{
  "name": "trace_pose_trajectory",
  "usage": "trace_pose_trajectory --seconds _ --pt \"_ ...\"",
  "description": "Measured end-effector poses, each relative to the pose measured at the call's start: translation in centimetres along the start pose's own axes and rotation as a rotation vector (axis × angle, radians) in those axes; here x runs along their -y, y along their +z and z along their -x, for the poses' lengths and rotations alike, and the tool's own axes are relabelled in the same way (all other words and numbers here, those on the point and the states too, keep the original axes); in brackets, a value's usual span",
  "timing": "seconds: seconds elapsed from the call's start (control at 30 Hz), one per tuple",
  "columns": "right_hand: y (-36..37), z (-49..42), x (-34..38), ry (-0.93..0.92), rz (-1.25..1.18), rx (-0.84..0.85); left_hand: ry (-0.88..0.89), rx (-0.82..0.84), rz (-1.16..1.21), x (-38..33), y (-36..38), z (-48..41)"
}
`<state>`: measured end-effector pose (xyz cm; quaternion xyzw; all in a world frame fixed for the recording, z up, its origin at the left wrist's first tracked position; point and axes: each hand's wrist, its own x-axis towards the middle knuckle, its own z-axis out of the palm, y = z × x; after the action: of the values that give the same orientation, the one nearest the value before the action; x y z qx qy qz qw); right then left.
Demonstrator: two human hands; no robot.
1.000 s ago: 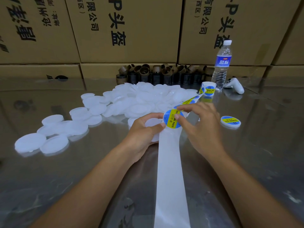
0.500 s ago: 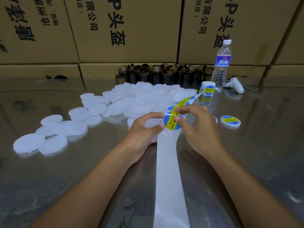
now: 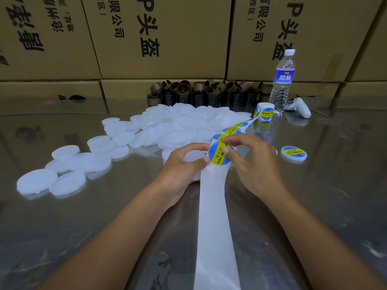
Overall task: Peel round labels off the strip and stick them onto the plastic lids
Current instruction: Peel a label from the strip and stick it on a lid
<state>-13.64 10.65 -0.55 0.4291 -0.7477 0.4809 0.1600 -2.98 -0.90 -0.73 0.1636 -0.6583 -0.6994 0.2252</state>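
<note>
From the head view I see my left hand (image 3: pixel 184 164) curled round a plain lid (image 3: pixel 193 156) just above the desk (image 3: pixel 83 216), its thumb tip pressing at the left edge of a round label (image 3: pixel 217 156). My right hand (image 3: pixel 251 162) pinches that blue-and-yellow label between thumb and forefinger at its upper right edge, the other fingers loosely bent. The label sits at the top of the bare white strip (image 3: pixel 213 216), which runs from between my hands down toward me and out of the bottom of the picture. Beyond the hands the strip carries more labels and leads back to the label roll (image 3: pixel 265 110), standing near the water bottle (image 3: pixel 282 80) and a white controller (image 3: pixel 298 107). One labelled lid (image 3: pixel 293 153) lies alone to the right of my right hand. A heap of unlabelled lids (image 3: pixel 184 124) spreads behind and to the left of my hands. Brown tube cores (image 3: pixel 205 93) line the foot of the cardboard boxes (image 3: pixel 163 34) at the back
</note>
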Motion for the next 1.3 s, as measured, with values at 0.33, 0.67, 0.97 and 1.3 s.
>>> trace_pose_trajectory --seconds 0.33,0.67,0.97,1.3 --pt "0.0 0.1 0.4 -0.071 -0.093 -0.089 -0.016 0.034 0.095 0.1 -0.2 -0.2" --pt "-0.1 -0.4 0.7 0.171 -0.312 -0.002 -0.049 0.006 0.228 0.1 -0.4 -0.5" --pt "-0.3 -0.2 0.9 0.225 -0.426 0.041 -0.081 -0.050 0.294 0.1 -0.5 -0.8" --pt "-0.7 -0.6 1.2 0.281 -0.623 0.020 -0.061 -0.139 0.308 0.2 -0.8 -1.0"
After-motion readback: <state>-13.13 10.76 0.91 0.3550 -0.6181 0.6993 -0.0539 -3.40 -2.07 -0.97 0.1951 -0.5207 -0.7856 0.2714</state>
